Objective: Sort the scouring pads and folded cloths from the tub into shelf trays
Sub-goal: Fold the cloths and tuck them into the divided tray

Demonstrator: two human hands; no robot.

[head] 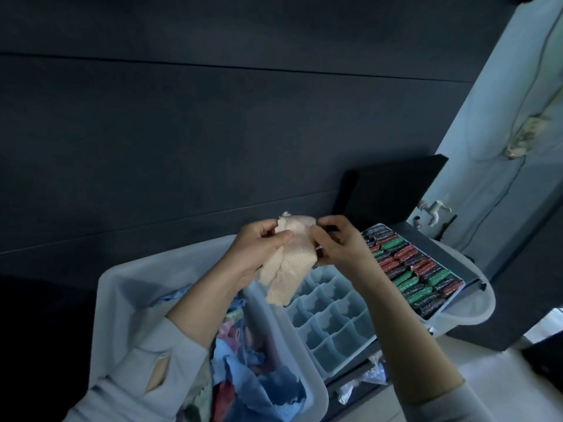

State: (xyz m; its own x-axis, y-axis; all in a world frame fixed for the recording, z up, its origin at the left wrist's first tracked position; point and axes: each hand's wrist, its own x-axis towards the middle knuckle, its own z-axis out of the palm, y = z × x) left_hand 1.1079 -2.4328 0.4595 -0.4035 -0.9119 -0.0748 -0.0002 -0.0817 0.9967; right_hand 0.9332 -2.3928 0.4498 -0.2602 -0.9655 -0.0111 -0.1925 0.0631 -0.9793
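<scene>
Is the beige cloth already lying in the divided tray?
No: both the left hand and right hand hold the beige cloth up above the divided tray.

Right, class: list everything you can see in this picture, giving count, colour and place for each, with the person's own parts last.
Cloth: one, beige, held up between both hands.
Tub: one, clear white, lower left, holding mixed blue and pink cloths.
Divided tray: one, pale blue, compartments bare, right of the tub.
Scouring pads: many, green, red and black, packed in rows in the far right tray.
Tap: one, white, on the right wall.
Left hand: grips the cloth.
Right hand: fingers pinch the cloth's top edge.
</scene>
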